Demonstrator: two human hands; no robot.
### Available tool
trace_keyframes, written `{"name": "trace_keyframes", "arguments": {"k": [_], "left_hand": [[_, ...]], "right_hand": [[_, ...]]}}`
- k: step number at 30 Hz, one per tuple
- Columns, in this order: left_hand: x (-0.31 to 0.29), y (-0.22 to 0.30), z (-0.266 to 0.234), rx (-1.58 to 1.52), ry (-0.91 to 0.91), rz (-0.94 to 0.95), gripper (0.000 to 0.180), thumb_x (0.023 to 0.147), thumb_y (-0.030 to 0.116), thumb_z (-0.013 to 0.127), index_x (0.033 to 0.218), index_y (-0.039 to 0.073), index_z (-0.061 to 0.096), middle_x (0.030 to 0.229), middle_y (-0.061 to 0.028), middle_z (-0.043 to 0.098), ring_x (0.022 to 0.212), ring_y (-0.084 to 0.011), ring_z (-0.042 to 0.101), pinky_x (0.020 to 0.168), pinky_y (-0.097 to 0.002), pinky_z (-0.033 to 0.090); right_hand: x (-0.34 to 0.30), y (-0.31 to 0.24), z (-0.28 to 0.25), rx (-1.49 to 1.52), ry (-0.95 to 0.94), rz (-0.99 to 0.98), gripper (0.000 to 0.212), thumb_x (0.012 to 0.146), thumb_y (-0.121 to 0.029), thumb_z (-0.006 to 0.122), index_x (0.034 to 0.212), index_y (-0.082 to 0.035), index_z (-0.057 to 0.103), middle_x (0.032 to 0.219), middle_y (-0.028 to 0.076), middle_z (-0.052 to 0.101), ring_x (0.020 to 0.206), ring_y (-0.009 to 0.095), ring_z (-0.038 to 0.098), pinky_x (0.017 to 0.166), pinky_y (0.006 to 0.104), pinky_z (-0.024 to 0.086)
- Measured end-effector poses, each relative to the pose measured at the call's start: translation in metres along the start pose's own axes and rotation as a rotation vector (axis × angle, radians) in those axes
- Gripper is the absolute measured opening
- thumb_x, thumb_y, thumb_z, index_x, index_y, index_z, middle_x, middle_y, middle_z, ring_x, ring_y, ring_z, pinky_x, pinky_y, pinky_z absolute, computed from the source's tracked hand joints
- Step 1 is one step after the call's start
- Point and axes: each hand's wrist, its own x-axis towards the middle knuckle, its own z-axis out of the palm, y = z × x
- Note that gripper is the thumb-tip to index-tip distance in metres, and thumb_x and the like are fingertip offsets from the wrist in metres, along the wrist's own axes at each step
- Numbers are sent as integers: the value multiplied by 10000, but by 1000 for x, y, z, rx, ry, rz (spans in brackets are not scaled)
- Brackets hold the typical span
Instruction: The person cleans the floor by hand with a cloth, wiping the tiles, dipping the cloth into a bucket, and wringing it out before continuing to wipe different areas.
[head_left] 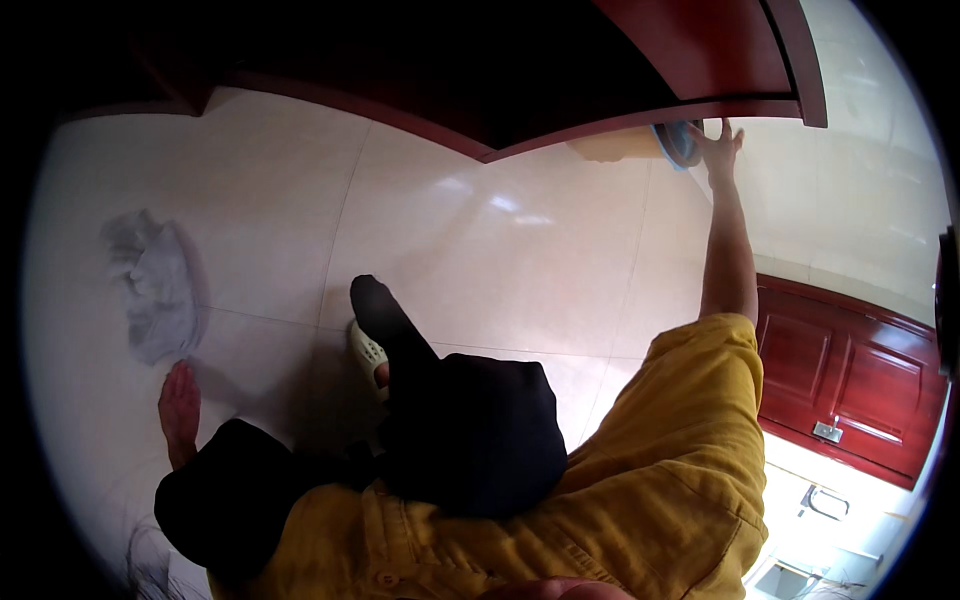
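Note:
My right hand (718, 155) reaches out on a bare forearm to the lower edge of the dark red furniture at the upper right. Its fingers are spread beside a round container (683, 146) with a blue lining, partly hidden under the furniture. The thumb side overlaps the container's rim; I cannot tell whether it grips it. My left hand (179, 402) shows beyond a black-clad knee, fingers stretched out and nothing visible in it. Just past its fingertips, a crumpled grey cloth (162, 290) lies on the floor.
Dark red furniture (700, 45) overhangs the far side. Pale floor tiles (480, 260) lie in front of me. A cream clog (367, 350) shows beside my black-clad legs. At the right are a pale wall and a red panelled door (850, 370) with a metal handle.

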Motion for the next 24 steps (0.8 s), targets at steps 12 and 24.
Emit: {"name": "trace_keyframes", "arguments": {"k": [12,24], "left_hand": [[-8,10,30,808,-55,181,366,984,186,387,1306,18,432,1316,-95,474,1211,-212,449,1019,-325,371],[-10,101,100,123,464,375,374,866,177,622,1190,16,528,1036,-49,626,992,-143,584,852,-268,429]], "right_hand": [[-85,-40,-41,1989,-575,444,793,910,-643,194,1390,-15,264,1422,233,323,1294,319,380,1048,525,314],[-266,-41,51,1320,-1137,622,557,901,-192,586,1401,-113,355,1436,57,369,1258,212,421,998,354,360]]}}
